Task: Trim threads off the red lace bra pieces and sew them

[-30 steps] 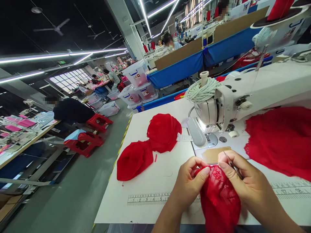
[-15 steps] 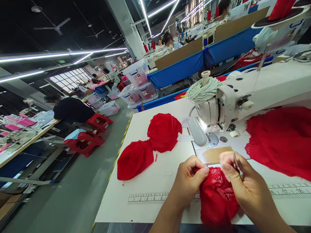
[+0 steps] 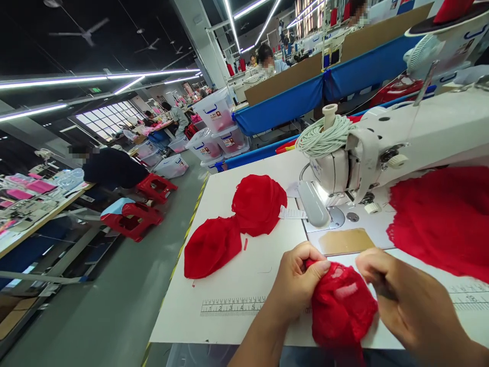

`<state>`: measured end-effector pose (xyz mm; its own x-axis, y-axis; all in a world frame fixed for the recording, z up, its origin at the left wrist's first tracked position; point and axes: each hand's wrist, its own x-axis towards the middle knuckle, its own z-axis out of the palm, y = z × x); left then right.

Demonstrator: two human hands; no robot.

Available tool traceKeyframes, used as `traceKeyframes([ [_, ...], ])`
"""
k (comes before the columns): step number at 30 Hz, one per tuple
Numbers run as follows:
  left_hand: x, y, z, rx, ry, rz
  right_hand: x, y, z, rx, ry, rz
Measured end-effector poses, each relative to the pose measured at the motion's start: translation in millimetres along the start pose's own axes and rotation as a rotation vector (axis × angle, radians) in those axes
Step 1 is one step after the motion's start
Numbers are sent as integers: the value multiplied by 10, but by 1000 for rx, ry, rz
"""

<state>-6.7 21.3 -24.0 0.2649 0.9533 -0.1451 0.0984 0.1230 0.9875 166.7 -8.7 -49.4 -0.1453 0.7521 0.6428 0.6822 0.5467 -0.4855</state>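
Note:
My left hand [image 3: 300,280] pinches the upper edge of a gathered red lace fabric piece [image 3: 338,311] between thumb and fingers. The fabric hangs down over the table's front edge. My right hand [image 3: 408,300] is just right of the fabric, apart from it and smeared by motion. Its fingers are curled around small thread snips [image 3: 386,286], which show only as a dark blur. Two red fabric cups [image 3: 259,205] lie side by side on the white table [image 3: 229,326], left of the sewing machine [image 3: 340,163].
A larger heap of red lace fabric [image 3: 443,219] lies under the machine arm. A brown patch [image 3: 347,240] sits before the needle plate. A printed ruler [image 3: 233,307] runs along the table front. Red stools [image 3: 132,219], clear bins [image 3: 217,112] and other people are beyond.
My right hand has moved right, away from the fabric edge, and turned, so the snips are now mostly hidden. The left hand keeps its pinch; the fabric has shifted and shows a paler patch.

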Motion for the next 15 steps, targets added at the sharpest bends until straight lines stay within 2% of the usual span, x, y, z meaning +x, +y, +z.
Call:
traceKeyframes([
  [3,12,-20,4,33,23,11,11,-47,-41,157,-54,60],
  [8,14,-46,4,27,55,4,109,-153,-56,333,29,303],
  [12,9,-30,26,-75,49,-72,130,-181,-82,341,94,461],
  [15,5,-23,45,-97,58,-115,111,-160,-94,303,73,524],
])
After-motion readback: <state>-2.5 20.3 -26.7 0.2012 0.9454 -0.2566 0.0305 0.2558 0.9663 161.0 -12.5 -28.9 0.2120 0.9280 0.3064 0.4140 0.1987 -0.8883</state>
